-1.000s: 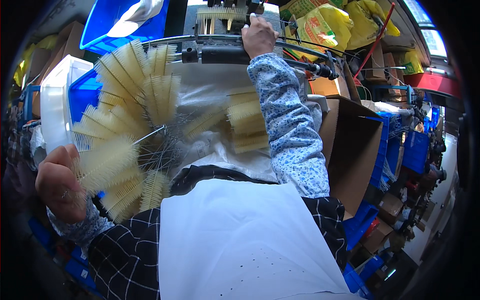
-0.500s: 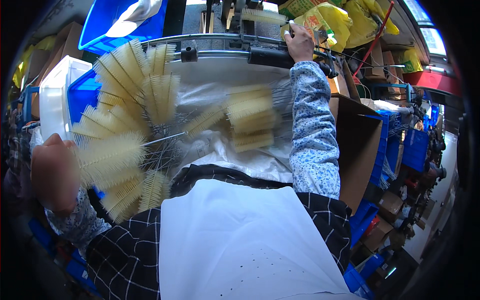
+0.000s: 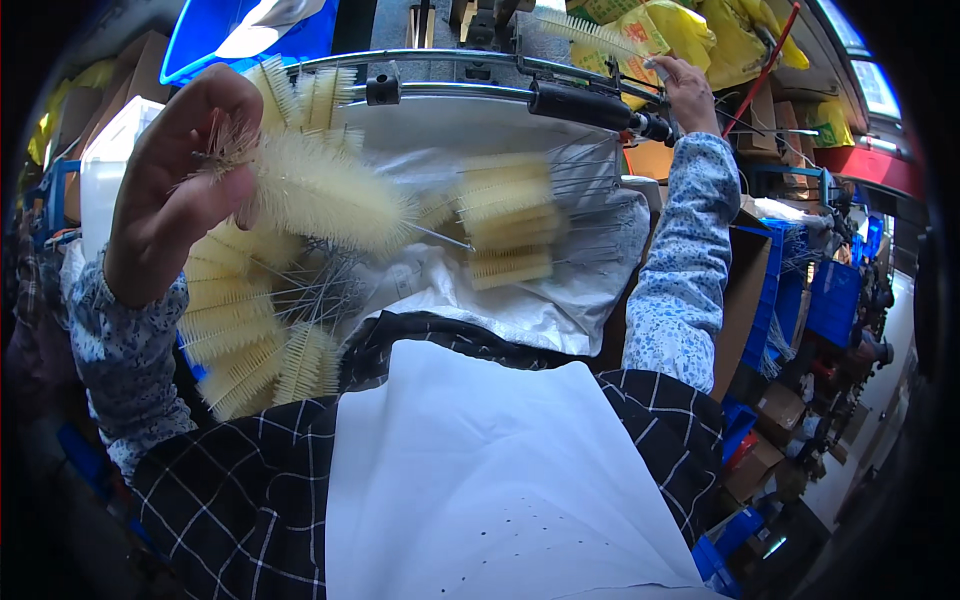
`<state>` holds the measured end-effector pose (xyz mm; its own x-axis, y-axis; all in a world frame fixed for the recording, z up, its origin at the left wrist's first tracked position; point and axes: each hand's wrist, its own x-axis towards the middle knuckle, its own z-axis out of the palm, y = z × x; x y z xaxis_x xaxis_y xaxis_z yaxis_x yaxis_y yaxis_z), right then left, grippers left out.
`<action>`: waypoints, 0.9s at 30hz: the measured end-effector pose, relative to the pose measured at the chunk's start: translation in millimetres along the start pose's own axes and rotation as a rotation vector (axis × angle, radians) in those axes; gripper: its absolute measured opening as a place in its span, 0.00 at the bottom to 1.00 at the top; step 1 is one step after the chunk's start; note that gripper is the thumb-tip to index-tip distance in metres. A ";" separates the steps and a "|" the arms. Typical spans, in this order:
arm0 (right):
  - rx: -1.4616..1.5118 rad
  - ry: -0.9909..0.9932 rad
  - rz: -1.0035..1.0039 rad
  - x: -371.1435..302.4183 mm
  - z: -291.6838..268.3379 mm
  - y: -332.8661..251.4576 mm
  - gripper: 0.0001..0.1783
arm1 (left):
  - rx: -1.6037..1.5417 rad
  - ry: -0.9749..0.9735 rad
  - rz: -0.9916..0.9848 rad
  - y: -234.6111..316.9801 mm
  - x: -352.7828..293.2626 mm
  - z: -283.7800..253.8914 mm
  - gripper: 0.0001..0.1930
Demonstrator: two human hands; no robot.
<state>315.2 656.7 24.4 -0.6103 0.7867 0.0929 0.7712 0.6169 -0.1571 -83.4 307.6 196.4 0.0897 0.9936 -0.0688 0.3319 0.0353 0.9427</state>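
Note:
My left hand (image 3: 190, 180), raised at the left, is closed round the bristly tip of a cream bottle brush (image 3: 335, 195). The brush's twisted wire stem points right, toward my lap. At the far right, my right hand (image 3: 688, 95) pinches the end of another bottle brush (image 3: 590, 35), which slants above the machine's metal rail (image 3: 450, 90). Below my left hand lies a fanned heap of bottle brushes (image 3: 235, 320), wire stems toward the middle. A second, blurred pile of brushes (image 3: 505, 220) rests on the white sheet (image 3: 420, 290), its stems pointing right.
A black cylinder (image 3: 575, 103) sits on the rail in front of me. A blue bin (image 3: 195, 45) holding a white cap stands at the back left. Yellow bags (image 3: 680, 30) lie at the back right. An open cardboard box (image 3: 745, 310) and blue crates (image 3: 832, 290) stand at the right.
My left hand has risen and moved inward, carrying its bottle brush up and right. My right hand has shifted right, and the brush at the rail has moved right and tilted with it.

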 end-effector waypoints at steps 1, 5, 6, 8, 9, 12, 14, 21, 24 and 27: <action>0.357 -0.144 0.073 -12.1 -10.5 -4.0 0.15 | -0.026 -0.045 0.020 -2.9 2.2 -0.5 0.22; 0.762 -0.522 0.101 -83.1 -75.0 -58.0 0.27 | -0.118 -0.232 0.081 -2.7 37.5 26.8 0.21; 0.773 -0.575 0.032 -89.5 -80.7 -72.8 0.30 | -0.218 -0.270 0.157 -4.5 48.1 39.3 0.20; 0.809 -0.694 -0.198 -78.3 -62.7 -117.8 0.30 | -0.233 -0.300 0.164 -7.5 63.2 61.4 0.15; 0.992 -0.689 -0.346 -78.4 -52.2 -142.5 0.30 | -0.261 -0.284 0.146 -7.3 69.6 73.3 0.15; 1.513 -0.768 -0.192 -91.3 -49.0 -217.9 0.30 | -0.233 -0.193 0.174 -18.4 78.1 86.6 0.17; 1.691 -0.794 -0.058 -95.0 -35.6 -228.6 0.29 | -0.280 -0.137 0.101 -26.1 81.0 84.9 0.20; -0.056 0.258 0.070 -2.3 39.4 -136.8 0.17 | 0.589 -0.606 -0.170 -84.1 49.6 100.6 0.32; -0.102 0.163 0.156 8.7 51.8 -132.0 0.18 | 0.788 -0.710 -0.103 -118.6 52.7 129.1 0.33; -0.100 0.154 0.185 9.3 51.4 -129.9 0.18 | 0.892 -0.770 -0.163 -130.2 67.4 149.5 0.33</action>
<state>200.0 582.6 -4.8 -0.4287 0.8760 0.2210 0.8857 0.4558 -0.0881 19.8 353.9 20.3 0.4252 0.6478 -0.6321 0.9008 -0.2348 0.3652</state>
